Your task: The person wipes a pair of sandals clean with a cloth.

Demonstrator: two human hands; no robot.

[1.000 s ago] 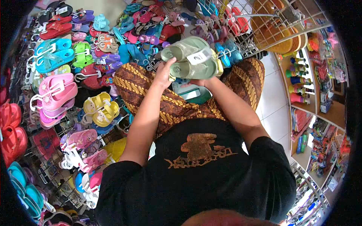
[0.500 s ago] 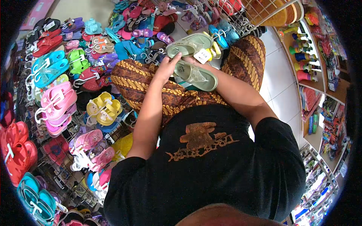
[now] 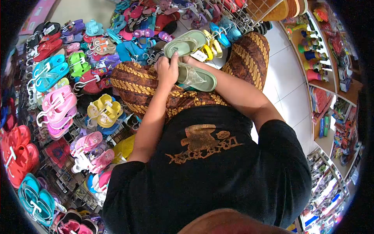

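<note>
A pair of pale green slip-on sandals [image 3: 186, 43] with wide, partly see-through straps is held above my lap, soles spread apart. My left hand [image 3: 167, 71] is closed at the left ends of the pair, its thumb pressing on the upper sandal. My right hand [image 3: 187, 59] lies mostly hidden behind and between the two sandals; some of it shows in the gap, closed around them as far as I can see. A white tag [image 3: 200, 55] hangs by the upper sandal's right side. Just beyond are yellow sandals [image 3: 212, 47] on a hanger.
Hanging children's sandals crowd the rack on the left, including blue [image 3: 50, 72], pink [image 3: 58, 105], yellow [image 3: 105, 111] and red pairs [image 3: 19, 156]. A wire basket [image 3: 253, 15] stands at the top. White floor tiles [image 3: 290, 78] and goods shelves [image 3: 331, 74] lie to the right.
Both hands and the green sandals have shifted slightly left. The upper sandal has tilted, its right end rising, and my left fingers have curled more under the pair.
</note>
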